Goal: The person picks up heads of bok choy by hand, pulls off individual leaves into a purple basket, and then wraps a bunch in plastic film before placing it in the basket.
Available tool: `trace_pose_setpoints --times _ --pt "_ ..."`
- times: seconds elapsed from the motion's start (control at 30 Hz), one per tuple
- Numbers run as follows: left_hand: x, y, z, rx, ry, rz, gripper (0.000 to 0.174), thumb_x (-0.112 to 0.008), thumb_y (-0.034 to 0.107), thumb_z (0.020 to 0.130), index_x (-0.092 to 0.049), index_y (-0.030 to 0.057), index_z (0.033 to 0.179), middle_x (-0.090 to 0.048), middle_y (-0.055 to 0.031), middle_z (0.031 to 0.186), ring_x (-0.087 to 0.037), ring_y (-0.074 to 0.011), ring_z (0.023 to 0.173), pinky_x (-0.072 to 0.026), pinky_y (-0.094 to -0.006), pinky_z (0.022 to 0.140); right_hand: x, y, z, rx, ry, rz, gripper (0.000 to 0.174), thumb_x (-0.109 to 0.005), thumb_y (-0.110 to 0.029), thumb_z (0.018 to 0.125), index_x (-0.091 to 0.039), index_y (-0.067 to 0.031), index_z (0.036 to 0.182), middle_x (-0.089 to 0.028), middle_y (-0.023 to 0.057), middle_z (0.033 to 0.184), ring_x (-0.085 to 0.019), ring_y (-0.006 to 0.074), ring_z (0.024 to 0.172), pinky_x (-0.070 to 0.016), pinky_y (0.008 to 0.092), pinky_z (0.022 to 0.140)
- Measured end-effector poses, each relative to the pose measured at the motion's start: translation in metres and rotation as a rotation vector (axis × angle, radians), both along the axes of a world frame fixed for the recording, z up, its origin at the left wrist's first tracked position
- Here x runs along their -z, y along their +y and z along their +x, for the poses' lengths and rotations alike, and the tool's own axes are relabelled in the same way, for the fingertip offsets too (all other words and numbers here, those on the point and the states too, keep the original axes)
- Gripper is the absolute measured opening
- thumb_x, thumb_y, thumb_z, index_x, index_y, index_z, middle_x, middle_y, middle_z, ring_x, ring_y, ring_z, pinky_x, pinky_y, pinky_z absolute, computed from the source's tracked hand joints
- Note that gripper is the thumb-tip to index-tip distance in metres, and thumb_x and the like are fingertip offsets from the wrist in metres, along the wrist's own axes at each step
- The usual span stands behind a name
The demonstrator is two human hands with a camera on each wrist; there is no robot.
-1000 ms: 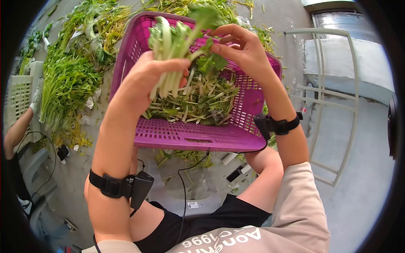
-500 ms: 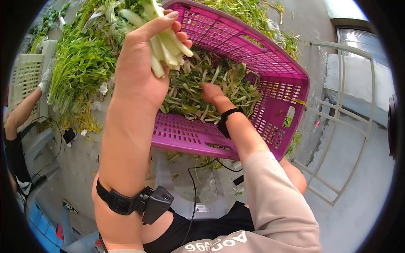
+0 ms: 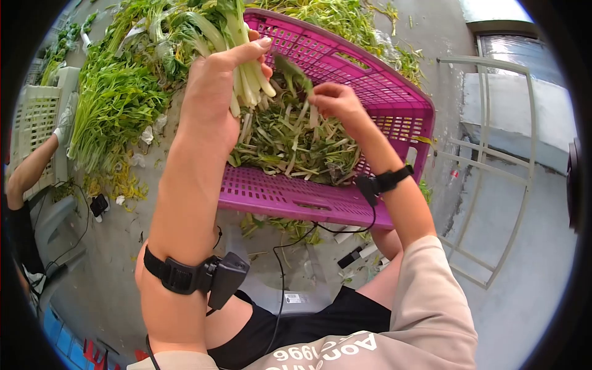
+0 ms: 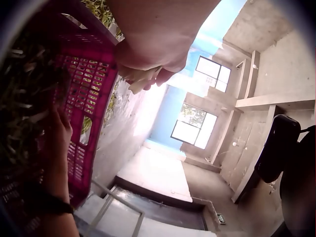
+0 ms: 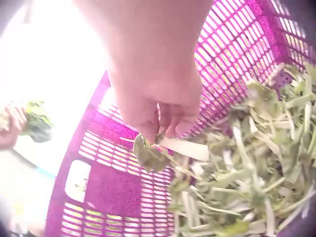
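My left hand (image 3: 209, 102) grips a bunch of leafy greens (image 3: 251, 83) by its pale stalks, over the left side of a pink plastic basket (image 3: 259, 202). Between the thumb and fingers of my right hand (image 3: 340, 108) is a single leaf (image 3: 293, 74), pinched above the basket; its white stalk (image 5: 185, 148) shows in the right wrist view. Below lie many cut leaves and stalk pieces (image 3: 296, 145) inside the basket. In the left wrist view, a few stalk ends (image 4: 140, 81) stick out under the left hand.
A big pile of greens (image 3: 117, 108) covers the floor at the left and runs behind the basket. Another person's arm (image 3: 34, 163) reaches to a pale crate (image 3: 37, 123) at far left. A metal frame (image 3: 487, 163) lies at the right. A cable (image 3: 280, 265) hangs before the basket.
The right hand reached down to the scraps in the basket, then came up with a leaf pinched in it. My left hand moved left with the bunch and stays there.
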State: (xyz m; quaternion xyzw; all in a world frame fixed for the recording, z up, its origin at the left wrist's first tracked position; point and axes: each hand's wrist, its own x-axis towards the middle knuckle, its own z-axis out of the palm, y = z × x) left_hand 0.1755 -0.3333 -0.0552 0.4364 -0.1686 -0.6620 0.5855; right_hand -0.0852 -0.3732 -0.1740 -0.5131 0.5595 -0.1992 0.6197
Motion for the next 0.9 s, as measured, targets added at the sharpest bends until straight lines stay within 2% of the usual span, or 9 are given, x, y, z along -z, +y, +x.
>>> trace_pose_setpoints --times 0.1,0.23,0.47,0.5,0.63,0.73,0.8,0.87,0.9 --pt "-0.005 0.004 -0.003 0.084 -0.114 -0.001 0.03 -0.073 0.01 0.085 -0.062 0.0005 0.112 -0.062 -0.0035 0.079 -0.061 -0.013 0.068 -0.0483 -0.0257 0.062 -0.071 0.001 -0.001 0.116 -0.382 0.173 0.012 -0.07 -0.011 0.091 -0.064 -0.0076 0.102 -0.068 0.0016 0.094 -0.061 0.0075 0.072 -0.0491 0.0233 0.062" --pt "-0.011 0.007 -0.006 0.107 -0.142 0.01 0.033 -0.075 0.013 0.085 -0.062 0.0018 0.113 -0.062 -0.0027 0.078 -0.061 -0.0117 0.066 -0.0485 -0.0251 0.06 -0.111 0.007 0.006 0.097 -0.413 0.22 0.016 -0.076 -0.012 0.087 -0.064 -0.0073 0.095 -0.064 -0.0011 0.084 -0.06 0.0078 0.068 -0.0465 0.0226 0.058" --pt "-0.014 0.007 -0.02 0.193 -0.201 -0.002 0.039 -0.082 0.02 0.08 -0.064 0.0025 0.11 -0.064 -0.0022 0.081 -0.063 -0.0113 0.069 -0.0511 -0.0242 0.062 -0.122 0.012 0.003 0.103 -0.457 0.165 0.019 -0.078 -0.014 0.087 -0.061 -0.008 0.093 -0.062 -0.001 0.081 -0.06 0.0075 0.068 -0.0458 0.0223 0.056" --pt "-0.012 0.006 -0.024 0.22 -0.293 0.015 0.042 -0.085 0.023 0.078 -0.065 0.0037 0.11 -0.066 -0.0024 0.085 -0.064 -0.011 0.073 -0.0512 -0.0245 0.065 -0.124 0.013 0.004 0.103 -0.455 0.168 0.019 -0.078 -0.014 0.087 -0.061 -0.008 0.093 -0.062 -0.001 0.081 -0.06 0.0075 0.068 -0.0458 0.0223 0.056" --pt "-0.013 0.012 -0.037 0.382 -0.285 -0.214 0.039 -0.083 0.022 0.078 -0.066 0.0039 0.108 -0.068 -0.0031 0.089 -0.063 -0.0112 0.076 -0.0499 -0.0255 0.069 -0.14 0.017 0.026 0.112 -0.476 0.15 0.019 -0.076 -0.016 0.089 -0.063 -0.0051 0.097 -0.063 0.0009 0.08 -0.064 0.0102 0.07 -0.0515 0.0237 0.061" --pt "-0.01 0.012 -0.033 0.443 -0.307 -0.152 0.036 -0.081 0.021 0.08 -0.067 0.0035 0.108 -0.068 -0.0039 0.089 -0.063 -0.0112 0.075 -0.0489 -0.0246 0.066 -0.148 0.017 0.046 0.124 -0.496 0.136 0.023 -0.075 -0.019 0.09 -0.067 -0.0023 0.104 -0.067 0.0043 0.083 -0.068 0.013 0.077 -0.0564 0.0256 0.067" --pt "-0.01 0.011 -0.023 0.389 -0.217 -0.095 0.035 -0.078 0.018 0.082 -0.065 0.0011 0.11 -0.068 -0.0051 0.089 -0.064 -0.0121 0.073 -0.0498 -0.025 0.063 -0.144 0.007 0.049 0.016 -0.471 0.046 0.025 -0.076 -0.023 0.09 -0.069 -0.0027 0.103 -0.07 0.0055 0.089 -0.069 0.0126 0.079 -0.0564 0.0256 0.066" --pt "-0.007 0.009 -0.01 0.18 -0.08 -0.047 0.033 -0.075 0.014 0.084 -0.063 -0.0011 0.111 -0.067 -0.0058 0.087 -0.065 -0.0139 0.072 -0.0516 -0.0255 0.063 -0.123 -0.003 0.051 0.037 -0.428 -0.032 0.023 -0.074 -0.024 0.091 -0.071 -0.0034 0.1 -0.072 0.0059 0.09 -0.069 0.0121 0.078 -0.0556 0.0255 0.063" --pt "-0.005 0.007 -0.002 0.154 -0.072 -0.017 0.03 -0.072 0.012 0.087 -0.062 -0.0031 0.111 -0.065 -0.0065 0.086 -0.066 -0.0156 0.074 -0.0543 -0.0275 0.065 -0.105 -0.008 0.05 -0.004 -0.249 -0.108 0.023 -0.073 -0.024 0.091 -0.072 -0.003 0.1 -0.072 0.0062 0.088 -0.069 0.0122 0.078 -0.0555 0.0253 0.063"
